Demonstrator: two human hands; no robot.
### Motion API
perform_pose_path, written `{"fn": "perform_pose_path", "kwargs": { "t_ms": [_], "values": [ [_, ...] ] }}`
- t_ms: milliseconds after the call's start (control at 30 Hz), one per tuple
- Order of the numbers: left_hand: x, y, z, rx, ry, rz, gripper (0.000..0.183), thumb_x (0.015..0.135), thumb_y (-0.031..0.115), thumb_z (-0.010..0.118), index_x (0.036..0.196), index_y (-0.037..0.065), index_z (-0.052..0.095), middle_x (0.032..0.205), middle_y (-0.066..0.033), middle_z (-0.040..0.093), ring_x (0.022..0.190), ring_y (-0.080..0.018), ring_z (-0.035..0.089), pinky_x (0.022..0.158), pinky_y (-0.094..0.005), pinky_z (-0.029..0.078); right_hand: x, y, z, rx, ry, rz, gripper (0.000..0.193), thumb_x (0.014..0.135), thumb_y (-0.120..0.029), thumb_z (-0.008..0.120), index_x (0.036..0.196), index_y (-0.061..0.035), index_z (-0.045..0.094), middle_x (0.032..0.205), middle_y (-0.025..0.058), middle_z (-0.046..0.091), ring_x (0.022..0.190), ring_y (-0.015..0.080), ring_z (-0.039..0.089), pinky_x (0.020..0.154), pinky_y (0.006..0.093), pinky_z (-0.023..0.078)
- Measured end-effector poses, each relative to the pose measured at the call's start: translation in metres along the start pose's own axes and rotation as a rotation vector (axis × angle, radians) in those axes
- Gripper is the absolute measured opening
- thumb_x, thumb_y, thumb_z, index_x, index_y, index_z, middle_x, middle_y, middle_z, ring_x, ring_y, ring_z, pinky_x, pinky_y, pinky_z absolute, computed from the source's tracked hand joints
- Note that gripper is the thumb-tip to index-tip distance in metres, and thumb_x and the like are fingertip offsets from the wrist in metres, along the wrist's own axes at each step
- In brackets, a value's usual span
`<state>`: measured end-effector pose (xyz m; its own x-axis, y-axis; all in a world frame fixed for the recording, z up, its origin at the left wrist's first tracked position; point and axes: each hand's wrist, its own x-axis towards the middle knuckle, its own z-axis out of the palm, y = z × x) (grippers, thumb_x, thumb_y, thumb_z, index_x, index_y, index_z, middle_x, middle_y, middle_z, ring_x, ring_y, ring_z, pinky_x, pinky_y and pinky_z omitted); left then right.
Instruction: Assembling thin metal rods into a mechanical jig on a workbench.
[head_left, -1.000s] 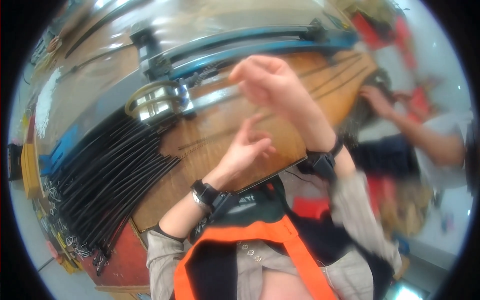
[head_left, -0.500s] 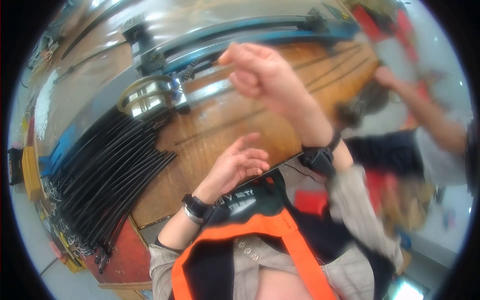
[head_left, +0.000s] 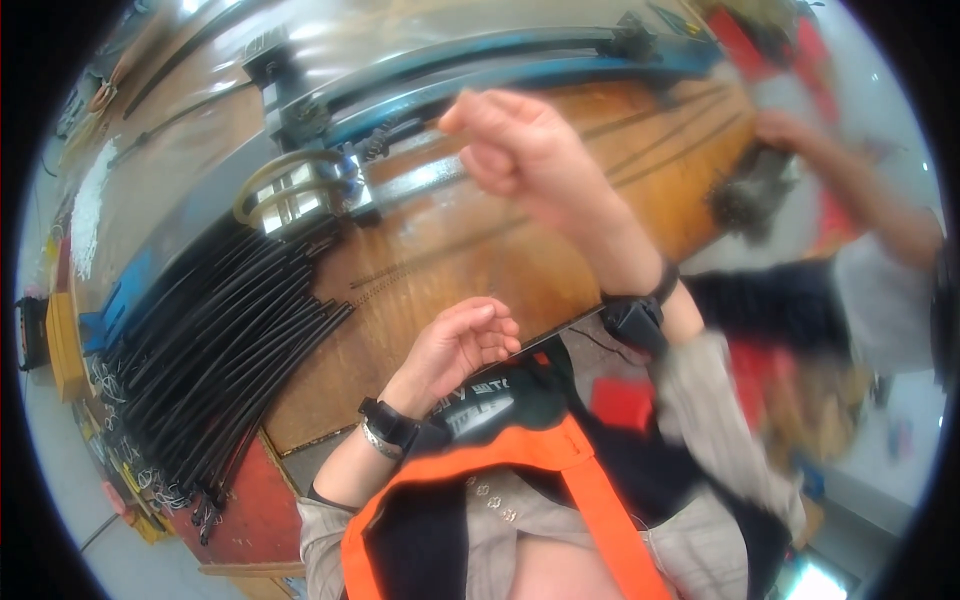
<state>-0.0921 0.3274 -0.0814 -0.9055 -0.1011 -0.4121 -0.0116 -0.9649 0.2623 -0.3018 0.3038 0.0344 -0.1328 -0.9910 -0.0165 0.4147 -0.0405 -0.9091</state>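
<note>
Orange straps (head_left: 520, 451) are worn nearest. Beyond, the left hand (head_left: 455, 345) is held half-curled, fingers off the palm, by the table (head_left: 560, 262). Leftward, black rods (head_left: 230, 345) are heaped. Farther, the right hand (head_left: 520, 145) is folded, fingers together; whether anything is gripped cannot be told.

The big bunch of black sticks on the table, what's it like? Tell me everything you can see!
The bunch of black sticks has many long, thin, dark pieces, perhaps rubber or plastic. They lie in a loose, overlapping pile, slanting from the lower left up toward the middle. Their right ends are uneven and rest on the brown wooden tabletop. Thin, pale loops show by the lower-left ends; I can't tell if they're attached. The left hand isn't touching the pile.
</note>
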Motion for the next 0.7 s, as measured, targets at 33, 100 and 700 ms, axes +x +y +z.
{"fn": "perform_pose_path", "kwargs": {
  "t_ms": [33,100,700],
  "values": [
    [0.0,0.0,-0.002,0.001,0.0,0.001,0.021,0.099,0.016,0.053,0.112,0.002,0.061,0.096,-0.0131,0.07,0.086,-0.0243,0.07,0.076,-0.0331,0.057,-0.001,0.0,0.0,0.0,0.007,0.003,0.027,0.1,-0.029,0.058,0.099,-0.0044,0.068,0.057,-0.0062,0.041,0.05,0.0047,0.035,0.045,0.0207,0.026],
    [0.0,-0.001,-0.008,0.003,-0.036,-0.018,0.023,0.099,0.017,0.052,0.115,0.002,0.06,0.096,-0.0138,0.07,0.086,-0.0247,0.07,0.076,-0.0334,0.057,-0.002,-0.001,0.0,0.0,0.013,0.004,0.027,0.1,-0.03,0.059,0.099,-0.0045,0.068,0.057,-0.0062,0.041,0.05,0.0047,0.036,0.045,0.0207,0.026],
    [-0.005,0.004,0.034,0.304,0.214,0.001,0.031,0.104,0.02,0.047,0.124,-0.003,0.053,0.1,-0.0155,0.069,0.083,-0.0221,0.07,0.075,-0.0294,0.057,-0.004,0.001,0.0,0.029,-0.001,-0.001,0.027,0.1,-0.029,0.058,0.098,-0.0036,0.067,0.056,-0.0065,0.04,0.049,0.0044,0.035,0.044,0.0202,0.025]
  ]
}}
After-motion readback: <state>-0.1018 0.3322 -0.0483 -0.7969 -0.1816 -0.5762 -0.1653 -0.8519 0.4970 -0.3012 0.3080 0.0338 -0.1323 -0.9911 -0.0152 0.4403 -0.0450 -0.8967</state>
